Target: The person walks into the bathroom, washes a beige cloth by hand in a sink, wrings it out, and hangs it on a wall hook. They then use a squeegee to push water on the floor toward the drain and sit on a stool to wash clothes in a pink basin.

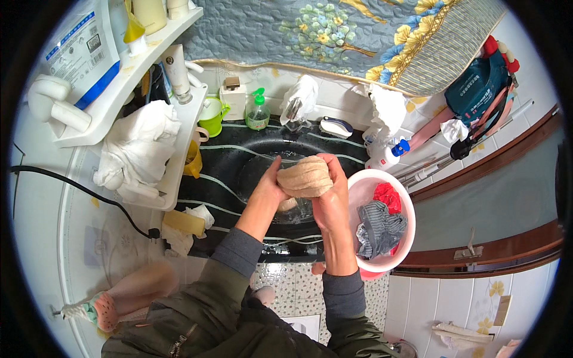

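Over the black washbasin [224,156] I hold a bunched, wet-looking beige cloth [304,178], finely ribbed; its exact kind is hard to make out. My left hand [270,188] grips its left end, thumb up, with the other fingers mostly hidden behind it. Around the right end is my right hand [332,200], closed on the fabric. Below the hands, a smaller beige piece [287,205] shows in the basin; whether it joins the held cloth cannot be seen. Water and some suds glisten in the bowl.
A pink-white tub [408,232] of grey striped and red clothing stands right of the basin. Along the back are a green pump bottle [258,111], a brush [336,127] and a blue-capped bottle [385,156]. A yellow soap bar [184,223] lies left, below white shelves [182,161].
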`<control>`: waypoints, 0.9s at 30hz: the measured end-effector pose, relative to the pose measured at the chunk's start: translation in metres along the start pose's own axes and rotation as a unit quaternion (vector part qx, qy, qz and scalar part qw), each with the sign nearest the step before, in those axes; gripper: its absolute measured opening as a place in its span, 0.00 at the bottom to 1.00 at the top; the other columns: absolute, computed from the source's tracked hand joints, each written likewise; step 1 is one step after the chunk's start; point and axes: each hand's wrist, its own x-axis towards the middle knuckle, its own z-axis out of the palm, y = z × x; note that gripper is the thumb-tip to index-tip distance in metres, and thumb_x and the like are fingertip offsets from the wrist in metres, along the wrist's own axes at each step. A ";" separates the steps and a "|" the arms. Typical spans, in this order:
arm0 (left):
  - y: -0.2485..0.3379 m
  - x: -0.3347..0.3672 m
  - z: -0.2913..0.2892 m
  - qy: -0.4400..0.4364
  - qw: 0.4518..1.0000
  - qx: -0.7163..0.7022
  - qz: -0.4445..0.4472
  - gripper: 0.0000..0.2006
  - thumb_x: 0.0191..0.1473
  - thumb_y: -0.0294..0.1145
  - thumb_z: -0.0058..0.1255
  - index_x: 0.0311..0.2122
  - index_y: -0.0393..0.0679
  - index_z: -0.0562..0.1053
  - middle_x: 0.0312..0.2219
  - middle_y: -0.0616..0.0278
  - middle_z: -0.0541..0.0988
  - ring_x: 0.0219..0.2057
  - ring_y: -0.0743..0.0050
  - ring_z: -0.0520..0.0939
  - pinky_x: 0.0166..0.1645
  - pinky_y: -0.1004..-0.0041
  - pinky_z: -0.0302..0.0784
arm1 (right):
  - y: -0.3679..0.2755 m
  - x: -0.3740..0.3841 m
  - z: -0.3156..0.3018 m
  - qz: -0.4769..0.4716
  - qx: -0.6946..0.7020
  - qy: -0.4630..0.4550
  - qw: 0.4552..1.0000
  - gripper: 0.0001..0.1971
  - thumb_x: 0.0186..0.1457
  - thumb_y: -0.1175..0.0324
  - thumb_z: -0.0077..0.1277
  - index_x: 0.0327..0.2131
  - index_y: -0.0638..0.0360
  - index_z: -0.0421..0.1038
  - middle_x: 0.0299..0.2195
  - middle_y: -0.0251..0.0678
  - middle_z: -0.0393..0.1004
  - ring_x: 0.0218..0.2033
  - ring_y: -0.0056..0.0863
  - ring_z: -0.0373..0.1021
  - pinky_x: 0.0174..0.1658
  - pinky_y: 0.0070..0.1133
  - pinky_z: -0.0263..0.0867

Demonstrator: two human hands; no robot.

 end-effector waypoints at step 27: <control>0.039 -0.062 0.013 0.017 0.949 0.295 0.109 0.14 0.49 0.31 0.53 0.42 0.41 0.72 0.32 0.60 0.78 0.30 0.69 0.80 0.31 0.71 0.76 | 0.177 0.039 -0.083 0.240 0.087 -0.094 0.962 0.30 0.58 0.50 0.48 0.59 0.57 0.58 0.56 0.32 0.65 0.56 0.25 0.60 0.54 0.29 0.59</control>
